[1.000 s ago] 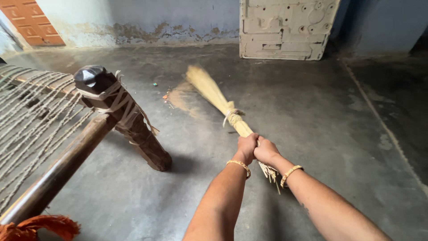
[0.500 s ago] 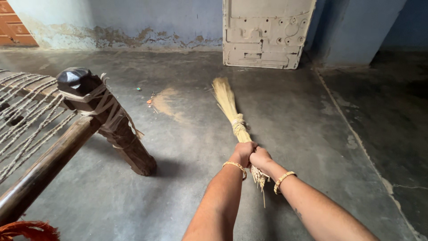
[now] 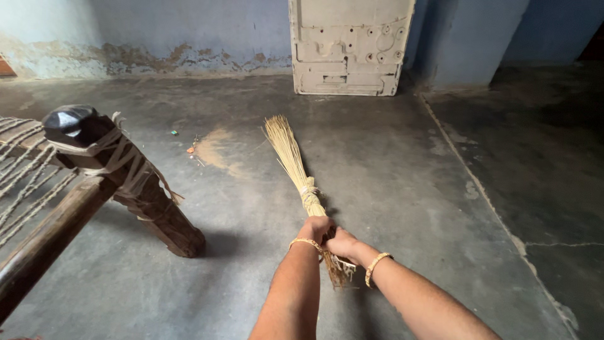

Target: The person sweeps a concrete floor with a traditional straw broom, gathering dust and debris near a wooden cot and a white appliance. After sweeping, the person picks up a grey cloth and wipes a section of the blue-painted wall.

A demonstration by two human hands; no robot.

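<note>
Both my hands grip a straw broom (image 3: 290,155) near its bound handle end. My left hand (image 3: 316,228) is closed around the bundle just below the white tie. My right hand (image 3: 341,243) clasps it right beside, slightly lower. The broom's splayed tip rests on the grey concrete floor (image 3: 390,182), pointing away from me. A patch of tan dust (image 3: 217,151) with a few small bits of litter lies left of the tip. Each wrist wears a gold bangle.
A wooden cot leg (image 3: 123,176) with a dark knob and white cord bindings stands at left, joined to a round rail (image 3: 44,242) and rope webbing. A pale moulded panel (image 3: 349,44) leans on the blue wall. A floor seam (image 3: 469,173) runs at right.
The broom swung from pointing left across the dust to pointing more straight ahead, then slightly left again. My hands pulled closer and lower. The view shifted right, so the cot slid leftward.
</note>
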